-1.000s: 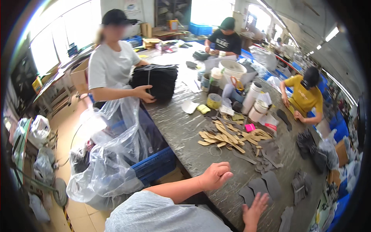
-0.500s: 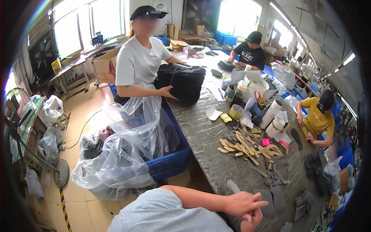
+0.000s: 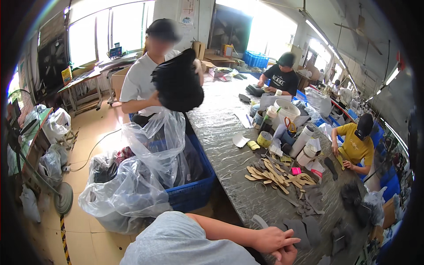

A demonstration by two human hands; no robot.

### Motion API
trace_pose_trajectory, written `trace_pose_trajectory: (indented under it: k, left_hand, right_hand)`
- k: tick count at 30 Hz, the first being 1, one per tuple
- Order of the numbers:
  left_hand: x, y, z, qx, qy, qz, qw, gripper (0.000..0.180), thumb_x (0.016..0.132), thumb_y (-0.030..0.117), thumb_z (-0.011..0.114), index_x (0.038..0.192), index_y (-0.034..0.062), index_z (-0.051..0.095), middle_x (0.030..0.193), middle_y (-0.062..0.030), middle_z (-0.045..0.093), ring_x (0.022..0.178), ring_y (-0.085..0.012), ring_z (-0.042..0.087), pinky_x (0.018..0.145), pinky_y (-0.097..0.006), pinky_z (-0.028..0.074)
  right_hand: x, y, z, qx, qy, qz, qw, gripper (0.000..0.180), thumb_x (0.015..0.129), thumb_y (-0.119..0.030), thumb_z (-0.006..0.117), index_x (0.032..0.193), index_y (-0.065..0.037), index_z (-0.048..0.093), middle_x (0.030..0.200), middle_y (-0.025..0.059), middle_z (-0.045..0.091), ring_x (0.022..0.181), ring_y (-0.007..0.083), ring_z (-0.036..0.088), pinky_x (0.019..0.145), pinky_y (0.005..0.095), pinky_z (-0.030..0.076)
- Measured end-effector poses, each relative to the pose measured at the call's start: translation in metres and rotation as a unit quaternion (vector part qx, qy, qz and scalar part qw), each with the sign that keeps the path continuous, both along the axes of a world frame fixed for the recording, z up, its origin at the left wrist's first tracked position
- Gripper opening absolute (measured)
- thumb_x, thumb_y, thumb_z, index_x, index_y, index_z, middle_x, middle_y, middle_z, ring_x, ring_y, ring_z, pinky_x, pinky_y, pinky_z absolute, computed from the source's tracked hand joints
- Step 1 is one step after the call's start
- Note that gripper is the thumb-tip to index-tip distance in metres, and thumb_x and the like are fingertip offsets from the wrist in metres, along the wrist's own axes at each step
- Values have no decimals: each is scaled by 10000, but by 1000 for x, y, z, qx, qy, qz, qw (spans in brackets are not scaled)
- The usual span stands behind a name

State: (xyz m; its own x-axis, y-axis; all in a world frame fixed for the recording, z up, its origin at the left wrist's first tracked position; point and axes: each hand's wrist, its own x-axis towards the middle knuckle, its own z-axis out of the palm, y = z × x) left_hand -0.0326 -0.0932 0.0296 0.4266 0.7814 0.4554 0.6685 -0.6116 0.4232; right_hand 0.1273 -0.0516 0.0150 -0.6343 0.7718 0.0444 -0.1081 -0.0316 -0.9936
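**A:** Lower edge, the wearer's own hands: how do the fingers stand?

**B:** The left hand (image 3: 274,239) lies palm-down with its fingers (image 3: 292,242) extended and close together, pressing flat on a dark grey cut piece (image 3: 301,230) at the near end of the surface (image 3: 225,132). The right hand (image 3: 286,255) sits just beneath it, mostly cut off by the frame; whether its fingers are curled or spread cannot be told.

**A:** Why flat rather than pinched?

**B:** Judged from the pose, a flat palm holds a thin, limp sheet steady against the surface; a pinch would buckle it.

**A:** And around the hands?

**B:** More grey pieces lie near, to the right. Further out is a loose heap of tan strips (image 3: 276,173), fanned within reach, then white rolls (image 3: 302,142) stood upright beside a bucket (image 3: 286,110).

**A:** The standing person (image 3: 145,88) at the left?

**B:** That co-worker lifts a black bundle (image 3: 176,81) over a clear plastic bag (image 3: 150,145) that drapes into a blue crate (image 3: 194,194) beside the surface. Two other people work along the far and right edges.
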Motion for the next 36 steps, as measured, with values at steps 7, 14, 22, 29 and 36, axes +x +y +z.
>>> trace_pose_trajectory:
  k: [7, 14, 22, 29, 36]
  left_hand:
    - [0, -12, -1, -19, -21, 18, 999, 953, 811, 644, 537, 1437, -18, 260, 1087, -219, 435, 757, -413, 583, 649, -475, 472]
    - [-3, -6, -4, -27, -56, 35, 997, 945, 833, 682, 470, 1425, -27, 272, 1077, -226, 433, 747, -429, 573, 652, -482, 471]
    - [3, 15, -26, -76, -94, -2, 993, 881, 850, 677, 461, 1402, 6, 316, 1139, -209, 457, 822, -429, 592, 692, -470, 500]
    - [8, 47, -10, -193, -310, 33, 930, 241, 906, 100, 571, 1119, 0, 622, 1045, -164, 640, 973, -353, 637, 828, -391, 519]
    - [8, 87, 4, -102, -57, 55, 992, 276, 844, 67, 609, 1119, 55, 626, 989, -128, 653, 820, -350, 659, 675, -412, 547]
  right_hand:
    - [-2, -8, 6, 5, 0, 12, 1000, 463, 928, -247, 648, 1299, 9, 543, 1150, 105, 616, 940, 142, 586, 761, 246, 469]
    - [-4, -9, 5, 2, -10, 4, 1000, 462, 921, -233, 653, 1304, -3, 539, 1156, 108, 607, 941, 148, 583, 763, 254, 469]
    - [-8, 9, 2, 19, 8, -15, 1000, 143, 874, -132, 646, 910, -3, 597, 881, -14, 544, 824, 83, 518, 729, 242, 428]
    - [3, 28, -33, -235, 189, -73, 951, 111, 883, -30, 490, 950, -35, 578, 915, 35, 606, 837, 132, 585, 764, 264, 475]
    - [20, 47, -10, -219, 274, -221, 910, 148, 910, 1, 389, 878, -50, 525, 873, 89, 600, 770, 167, 583, 693, 269, 464]
